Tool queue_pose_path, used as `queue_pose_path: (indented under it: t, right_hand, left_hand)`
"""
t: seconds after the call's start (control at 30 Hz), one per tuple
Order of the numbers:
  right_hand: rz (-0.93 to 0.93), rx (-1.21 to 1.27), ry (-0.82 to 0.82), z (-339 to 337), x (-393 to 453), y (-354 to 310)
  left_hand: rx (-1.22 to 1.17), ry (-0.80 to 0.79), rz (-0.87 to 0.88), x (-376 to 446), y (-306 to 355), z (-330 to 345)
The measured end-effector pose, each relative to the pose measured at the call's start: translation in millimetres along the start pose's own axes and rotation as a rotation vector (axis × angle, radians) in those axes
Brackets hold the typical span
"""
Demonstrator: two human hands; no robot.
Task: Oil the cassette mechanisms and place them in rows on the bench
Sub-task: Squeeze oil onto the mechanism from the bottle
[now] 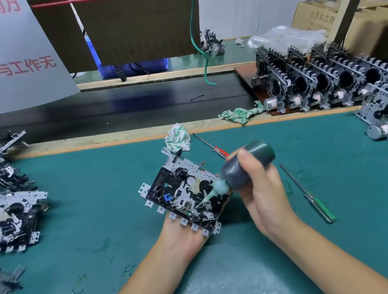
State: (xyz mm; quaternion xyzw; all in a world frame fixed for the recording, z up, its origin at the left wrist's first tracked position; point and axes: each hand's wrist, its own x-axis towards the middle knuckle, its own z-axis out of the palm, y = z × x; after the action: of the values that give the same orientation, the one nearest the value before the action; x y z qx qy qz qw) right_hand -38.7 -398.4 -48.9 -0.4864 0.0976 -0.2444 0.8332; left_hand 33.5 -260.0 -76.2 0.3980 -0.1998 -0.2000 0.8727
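Cassette mechanism (184, 196) sits in our left hand (186, 237), gripped from beneath; our right hand (260, 187) clasps the oil bottle (248, 164), nozzle touching it, above the bench (98, 206).

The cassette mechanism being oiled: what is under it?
The left hand holds the cassette mechanism from below, above the green mat. Its fingers are mostly covered, so their grip cannot be seen.

Screwdrivers (314, 196), rags (178, 141) on bench (98, 206)

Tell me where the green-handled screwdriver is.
In the head view, the green-handled screwdriver lies on the green mat, just right of the right hand holding the oil bottle.
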Motion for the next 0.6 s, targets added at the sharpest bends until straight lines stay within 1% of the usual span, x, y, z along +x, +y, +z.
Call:
queue_pose_path:
  t: [0.03, 0.07, 0.1, 0.13, 0.17, 0.2, 0.23, 0.27, 0.3, 0.37, 0.43, 0.53, 0.57, 0.6]
  right_hand:
    - [-0.011, 0.037, 0.010, -1.2, 1.8, -5.6]
    - [-0.040, 0.070, 0.020, -4.9, 5.3, -11.2]
    - [-0.069, 0.106, 0.025, -8.2, 8.6, -18.0]
    - [-0.099, 0.120, 0.025, -13.7, 13.0, -22.7]
    - [-0.118, 0.111, 0.030, -18.2, 16.8, -26.9]
    - [-0.133, 0.050, 0.047, -23.2, 20.3, -28.9]
    - [-0.139, -0.056, 0.076, -27.5, 23.3, -29.2]
    - [-0.139, -0.188, 0.097, -32.0, 26.4, -26.6]
    - [-0.135, -0.313, 0.104, -35.2, 29.0, -22.3]
    - [-0.148, -0.528, 0.111, -42.2, 33.4, -11.6]
    - [-0.169, -0.675, 0.120, -53.1, 39.9, 0.5]
    - [-0.040, -0.718, 0.071, -59.3, 44.2, 11.3]
    - [-0.023, -0.764, 0.077, -58.5, 43.9, 12.4]
    - [-0.069, -0.832, 0.121, -56.8, 42.7, 11.0]
  left_hand:
    - [-0.057, -0.026, 0.019, 5.2, 6.9, 0.4]
    - [-0.093, 0.061, -0.053, 5.7, 11.0, 7.0]
    - [0.062, 0.143, -0.064, 7.4, 11.8, 11.7]
    - [0.214, 0.173, -0.122, 8.4, 9.0, 20.9]
    - [0.288, 0.125, -0.138, 3.8, -3.6, 23.3]
    - [0.410, 0.255, -0.106, 5.2, -4.4, 20.6]
    - [0.620, 0.369, -0.011, 5.1, -1.8, 22.2]
    - [0.813, 0.347, 0.067, 5.6, -2.4, 21.9]
    - [0.905, 0.281, 0.112, 6.2, -6.0, 20.2]
    - [1.070, 0.211, 0.117, 4.2, -8.7, 18.4]
    - [1.216, 0.186, 0.105, 1.0, -10.6, 17.6]
    - [1.269, 0.113, 0.027, 7.5, -5.1, 13.4]
    - [1.259, 0.067, -0.012, 11.0, -2.7, 9.8]
    - [1.223, 0.026, -0.065, 14.0, 1.1, 7.2]
